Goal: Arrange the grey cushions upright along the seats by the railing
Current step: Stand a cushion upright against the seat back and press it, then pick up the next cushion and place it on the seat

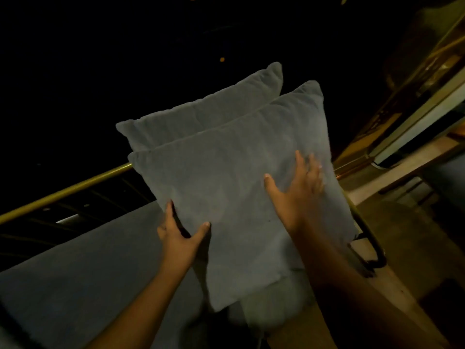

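Two grey cushions stand upright, one behind the other, on the seat by the brass railing (75, 186). The front cushion (226, 177) fills the middle of the view and overlaps the back cushion (201, 114), of which only the top strip shows. My left hand (180, 235) pinches the front cushion's left edge, thumb on its face and fingers behind. My right hand (295, 190) lies flat with spread fingers on the cushion's right half; it is slightly blurred. The cushions' lower edges rest on the seat pad (88, 273).
The grey-blue seat pad runs left along the railing, beyond which all is dark. A dark metal armrest (370, 238) curves down right of the cushions. Wooden flooring (402, 222) and a lit wall with a white panel (415, 122) lie to the right.
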The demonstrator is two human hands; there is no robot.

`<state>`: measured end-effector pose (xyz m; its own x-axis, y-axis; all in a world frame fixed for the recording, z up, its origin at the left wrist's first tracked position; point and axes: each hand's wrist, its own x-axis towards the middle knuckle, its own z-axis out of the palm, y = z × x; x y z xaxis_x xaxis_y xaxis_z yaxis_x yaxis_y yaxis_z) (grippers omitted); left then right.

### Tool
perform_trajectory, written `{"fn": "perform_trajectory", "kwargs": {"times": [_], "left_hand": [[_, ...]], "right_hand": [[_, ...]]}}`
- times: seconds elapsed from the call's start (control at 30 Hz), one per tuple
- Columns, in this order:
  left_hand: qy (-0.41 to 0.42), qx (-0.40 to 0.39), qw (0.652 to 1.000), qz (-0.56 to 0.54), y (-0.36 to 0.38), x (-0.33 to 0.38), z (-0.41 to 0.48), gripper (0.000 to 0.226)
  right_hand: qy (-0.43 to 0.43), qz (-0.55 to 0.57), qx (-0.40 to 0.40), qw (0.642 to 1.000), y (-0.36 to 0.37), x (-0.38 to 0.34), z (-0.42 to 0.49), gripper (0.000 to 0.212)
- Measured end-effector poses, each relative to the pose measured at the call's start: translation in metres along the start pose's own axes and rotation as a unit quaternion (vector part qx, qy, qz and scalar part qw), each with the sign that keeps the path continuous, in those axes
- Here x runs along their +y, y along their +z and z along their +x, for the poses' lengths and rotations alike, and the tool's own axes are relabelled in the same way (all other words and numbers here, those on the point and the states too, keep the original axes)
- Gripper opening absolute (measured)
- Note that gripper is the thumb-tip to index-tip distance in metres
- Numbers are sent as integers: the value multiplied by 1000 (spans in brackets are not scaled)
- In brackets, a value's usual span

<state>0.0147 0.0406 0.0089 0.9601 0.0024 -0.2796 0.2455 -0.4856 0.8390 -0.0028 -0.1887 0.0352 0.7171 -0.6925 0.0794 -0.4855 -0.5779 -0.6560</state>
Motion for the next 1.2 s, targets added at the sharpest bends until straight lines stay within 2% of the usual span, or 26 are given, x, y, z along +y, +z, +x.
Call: {"fn": "perform_trajectory", "kwargs": {"times": [0.1, 0.17, 0.23, 0.33, 0.43, 0.57, 0.63, 0.8, 0.9, 1.03, 1.13, 1.2], "left_hand": [[27, 5, 1000, 15, -33, -21, -2, 64], [51, 20, 998, 26, -63, -40, -7, 43], [56, 33, 998, 21, -102, -63, -15, 32], [29, 64, 997, 21, -170, -104, -30, 29], [-20, 114, 993, 15, -240, -157, -47, 36], [-114, 186, 975, -38, -327, -236, -73, 33], [-153, 221, 962, -44, -370, -271, -88, 33], [-255, 267, 928, -38, -460, -368, -115, 46], [-332, 282, 900, -18, -501, -427, -124, 45], [-411, 295, 861, -57, -540, -496, -137, 55], [-470, 303, 827, -64, -553, -539, -155, 69], [-496, 331, 800, -65, -556, -561, -168, 81]], "right_hand": [[-138, 31, -4, 990, 21, -40, -44, 52], [-185, 41, -69, 979, 44, -68, -79, 42], [-213, 47, -152, 964, 70, -100, -113, 40], [-246, 46, -246, 937, 116, -150, -167, 42], [-269, 9, -326, 906, 168, -193, -227, 43], [-287, -36, -462, 839, 236, -244, -312, 43], [-296, -81, -508, 805, 268, -273, -357, 46], [-297, -92, -590, 745, 347, -337, -444, 38], [-287, -90, -605, 737, 397, -361, -482, 39], [-220, -121, -636, 730, 458, -370, -535, 62], [-146, -119, -625, 758, 490, -362, -557, 74], [-103, -126, -615, 771, 505, -354, -565, 94]]}}
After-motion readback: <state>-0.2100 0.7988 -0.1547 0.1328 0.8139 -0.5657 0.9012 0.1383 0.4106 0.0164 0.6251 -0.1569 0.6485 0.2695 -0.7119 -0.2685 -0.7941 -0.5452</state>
